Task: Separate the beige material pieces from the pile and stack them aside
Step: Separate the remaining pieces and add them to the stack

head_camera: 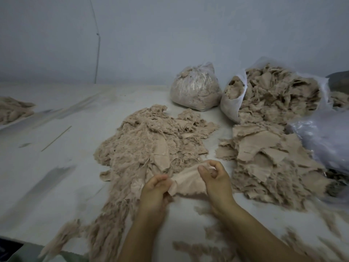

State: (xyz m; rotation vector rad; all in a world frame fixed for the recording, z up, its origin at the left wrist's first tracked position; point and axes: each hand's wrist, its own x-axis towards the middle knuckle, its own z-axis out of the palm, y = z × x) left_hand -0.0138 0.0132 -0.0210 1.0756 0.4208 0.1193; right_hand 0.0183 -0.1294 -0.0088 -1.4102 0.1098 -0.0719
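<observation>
Lying at the far left edge, a small heap of beige scraps (14, 109) sits on the pale work surface (62, 178), well apart from everything else. A thin stick (56, 138) lies slanted on the surface to its right. Near the middle spreads the main pile (151, 137) of frayed beige material, its ragged threads trailing down toward the near edge. At the near side of that pile, the left hand (154, 190) pinches one end of a beige piece (186, 183), fingers curled around the fabric. The piece stretches across to the right hand (214, 176), whose thumb and curled fingers grip its other end, holding the cloth taut just above the surface. Behind the pile, a tied clear bag (195, 87) stuffed with beige scraps stands near the blue-grey wall (170, 31). Just beside it, an open white sack (234, 103) spills more pieces forward into a flatter stack (264, 163) of beige cloth lying to the right of the hands. Crumpled clear plastic (324, 135) rests against that stack at the far right. Loose fibres are scattered on the surface near the forearms.
</observation>
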